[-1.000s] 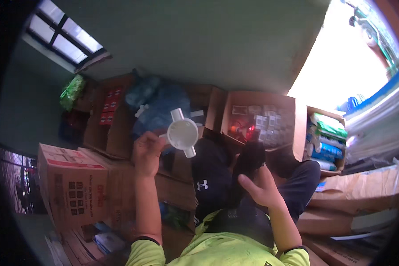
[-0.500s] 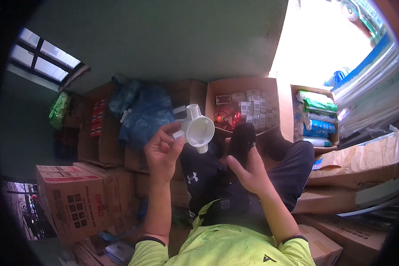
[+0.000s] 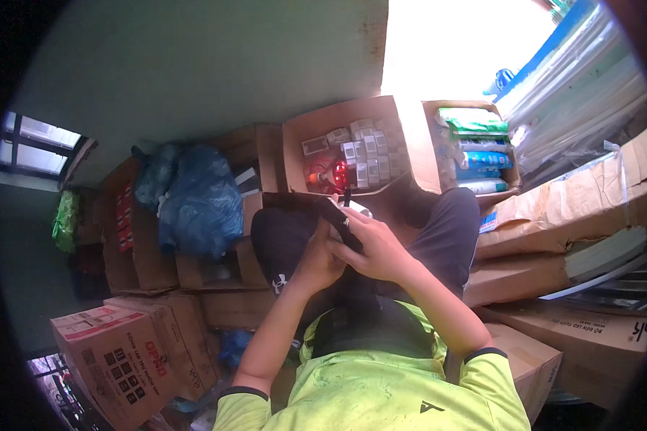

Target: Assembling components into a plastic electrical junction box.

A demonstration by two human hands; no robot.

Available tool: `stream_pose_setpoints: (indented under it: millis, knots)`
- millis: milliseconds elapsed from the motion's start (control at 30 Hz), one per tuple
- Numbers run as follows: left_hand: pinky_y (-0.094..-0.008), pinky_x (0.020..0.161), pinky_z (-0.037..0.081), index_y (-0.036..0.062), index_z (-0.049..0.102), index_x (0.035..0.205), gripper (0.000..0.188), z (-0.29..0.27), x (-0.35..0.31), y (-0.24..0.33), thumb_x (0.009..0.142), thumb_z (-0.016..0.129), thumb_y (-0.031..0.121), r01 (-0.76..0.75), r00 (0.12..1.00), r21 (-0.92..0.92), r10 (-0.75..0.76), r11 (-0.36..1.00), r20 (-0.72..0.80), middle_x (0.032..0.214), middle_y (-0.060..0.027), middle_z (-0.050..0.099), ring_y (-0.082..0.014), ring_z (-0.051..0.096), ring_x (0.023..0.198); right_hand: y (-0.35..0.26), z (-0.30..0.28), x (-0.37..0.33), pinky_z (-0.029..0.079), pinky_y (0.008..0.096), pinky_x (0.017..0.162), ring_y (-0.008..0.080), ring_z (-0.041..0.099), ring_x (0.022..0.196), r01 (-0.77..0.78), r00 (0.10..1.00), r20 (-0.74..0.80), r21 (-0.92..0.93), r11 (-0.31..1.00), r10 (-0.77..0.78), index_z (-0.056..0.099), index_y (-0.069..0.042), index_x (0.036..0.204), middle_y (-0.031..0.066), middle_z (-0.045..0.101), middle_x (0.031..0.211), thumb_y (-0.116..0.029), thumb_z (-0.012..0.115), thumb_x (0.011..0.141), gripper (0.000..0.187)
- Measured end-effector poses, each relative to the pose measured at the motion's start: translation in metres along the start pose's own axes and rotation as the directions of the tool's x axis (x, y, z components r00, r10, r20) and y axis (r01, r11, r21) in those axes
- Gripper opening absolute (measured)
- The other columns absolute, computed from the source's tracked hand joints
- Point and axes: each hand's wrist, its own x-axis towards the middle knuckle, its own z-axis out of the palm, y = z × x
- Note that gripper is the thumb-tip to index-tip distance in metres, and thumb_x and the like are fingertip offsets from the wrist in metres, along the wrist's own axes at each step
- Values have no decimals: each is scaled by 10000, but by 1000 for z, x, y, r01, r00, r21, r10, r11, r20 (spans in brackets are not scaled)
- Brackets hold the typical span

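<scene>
My two hands meet over my lap, above my dark trousers. My right hand (image 3: 377, 248) is closed around a black elongated object (image 3: 336, 220), whose kind I cannot make out. Tucked behind it is a white round plastic conduit junction box (image 3: 361, 209), of which only small parts show. My left hand (image 3: 321, 260) grips the box from below and left, its fingers mostly covered. The black object lies against or just over the box; whether they touch is hidden.
Ahead stands an open carton (image 3: 395, 118) of small white boxes and a red-lit item. Blue plastic bags (image 3: 201, 205) lie at left, and a carton of green and blue packs (image 3: 514, 188) at right. Stacked brown boxes (image 3: 115, 352) crowd the lower left; long cartons (image 3: 589, 208) line the right.
My hands have come together; the junction box, held up apart at left before, has moved right and down against the black object. The view has shifted, with surroundings now further left.
</scene>
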Motion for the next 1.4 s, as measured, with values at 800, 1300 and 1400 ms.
stream_pose_setpoints:
  millis: [800,1300,1400]
  knots:
    - [-367,1049,419,64,414,1365,727,2,26,-42,723,752,19,174,943,-860,-333,479,5,1286,-119,527,-249,528,1212,44,-21,-62,454,253,805,82,547,894,-218,781,-425,500,838,457,565,-9,1253,28,608,987,-140,622,932,351]
    - [-451,1058,398,66,237,1477,830,-4,7,-19,866,644,455,127,972,-992,-199,-22,128,1334,-146,510,-280,511,1238,-19,-27,-34,480,426,616,360,595,694,-120,986,-120,-21,993,117,597,-22,955,135,565,793,-182,670,857,202]
    - [-403,999,435,36,347,1409,695,-1,4,-22,919,560,479,122,967,-991,-230,52,107,1275,-130,539,-252,539,1182,-20,-24,-35,494,426,606,355,607,682,-55,988,-146,-11,998,53,605,-43,1024,132,564,780,-221,657,868,243]
